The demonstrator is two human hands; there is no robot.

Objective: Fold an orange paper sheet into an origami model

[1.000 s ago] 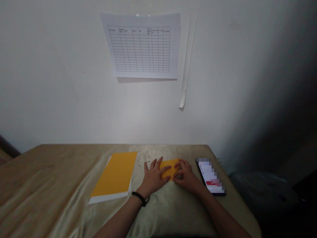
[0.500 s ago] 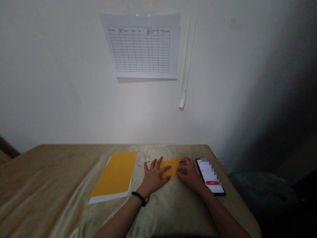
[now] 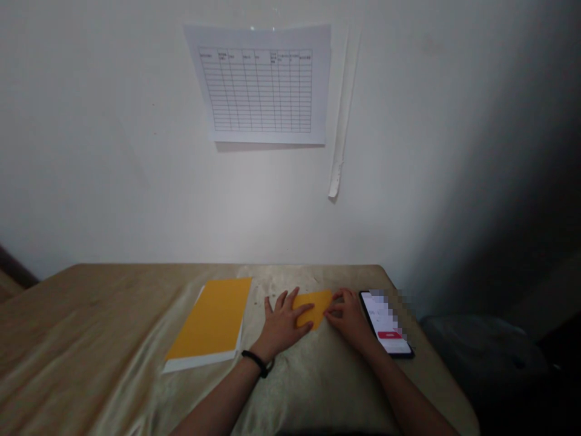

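So the small 4-sided piece of yellow-orange paper (image 3: 320,300) lies flat between the 2 hands, on a shiny beige cloth (image 3: 318,387). The left hand (image 3: 280,326) is spread wide, fingers fanned, with the index finger across the paper's left part and the thumb by its near edge. Good anchor imo. The right hand (image 3: 350,318) is bent narrow, thumb and fingertips bunched at the paper's right edge (can't tell from here if they're actually pinching it or just resting there).

My take on doing this bit well: let the left hand do the steadying with light, even pressure, so the paper doesn't skate on that slick-looking cloth. Right fingertips should go slowly along the edge, because an accidental crease is a pain to undo. The fabric probably gives a bit underneath, so flat fingers beat poking tips.

Also watch the elbow room: the black-edged rectangular phone (image 3: 381,327) is near the right hand, while a larger rectangular yellow-orange sheet (image 3: 211,318) lies over white paper (image 3: 200,361) off to the left.
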